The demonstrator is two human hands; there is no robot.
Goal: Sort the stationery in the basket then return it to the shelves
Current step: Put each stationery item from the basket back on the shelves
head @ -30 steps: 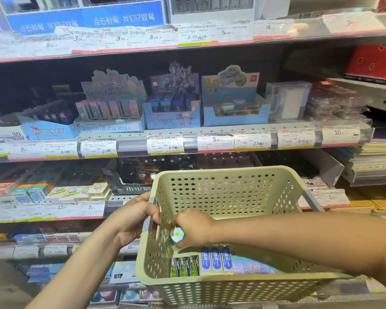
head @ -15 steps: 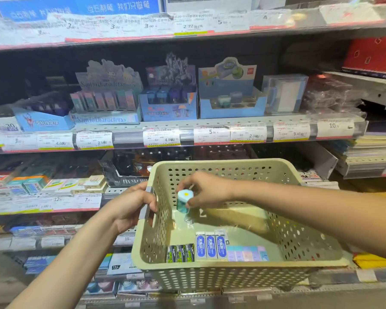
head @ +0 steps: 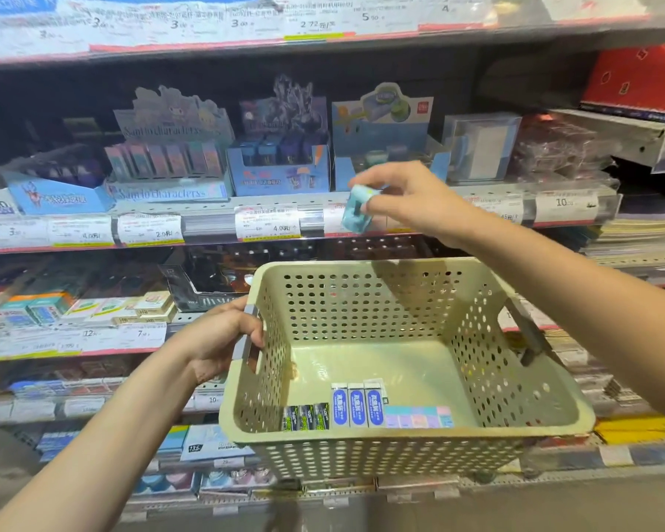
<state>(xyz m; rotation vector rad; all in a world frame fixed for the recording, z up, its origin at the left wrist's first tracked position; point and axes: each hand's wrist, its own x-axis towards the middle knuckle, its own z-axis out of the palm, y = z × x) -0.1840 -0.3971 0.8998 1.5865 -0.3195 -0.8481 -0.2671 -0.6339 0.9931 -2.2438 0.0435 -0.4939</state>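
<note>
A pale green perforated basket (head: 361, 309) is held out in front of the shelves (head: 208, 220), its near rim low in view and its far wall just short of the shelf edge behind it. The grey handle (head: 246, 332) on the basket's left side is gripped by the left hand (head: 223, 335), with the fingers curled over the bar from outside and the fingertips lying inside the rim. The right hand (head: 411, 197) is raised above and beyond the far rim, well apart from the basket, with open air below the fingers down to the basket floor. A small light-blue item (head: 358, 211), possibly a sharpener or correction tape though blur prevents certainty, is pinched at its top between thumb and fingertips and hangs tilted below them. It is seen in front of the price-label strip (head: 269, 224) of the middle shelf, just below a blue display box (head: 381, 136) that stands beyond the fingers. Against the near wall of the basket, well below and nearer than the right fingers, a row is noted: three dark green packets (head: 306, 416), three blue-and-white erasers (head: 357, 405) and a pastel block (head: 419, 416), touching side by side. The remaining basket floor is left bare towards the far wall. Stacked paper goods (head: 645, 240) are seen to the right of the right wrist.
</note>
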